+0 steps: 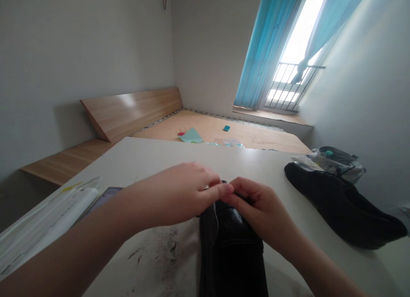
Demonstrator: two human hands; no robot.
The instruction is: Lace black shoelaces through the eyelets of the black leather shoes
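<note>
A black leather shoe (235, 237) lies on the white table in front of me, its toe end pointing away. My left hand (195, 194) reaches across from the left over the shoe's far end, thumb and fingers pinched together. From the right, my right hand (253, 198) meets it there, its thumb and forefinger also pinched. The fingertips of both hands touch or nearly touch just above the shoe. Whatever lies between them, if anything, is too small or hidden to name. A second black shoe (339, 203) rests on its own at the right.
Dark smudges mark the white table (153, 154) left of the near shoe. A phone (102, 201) and a clear plastic packet (48, 228) lie at the left. Behind the second shoe sits a plastic bag (344, 158). A wooden bed base (256, 136) extends beyond the table.
</note>
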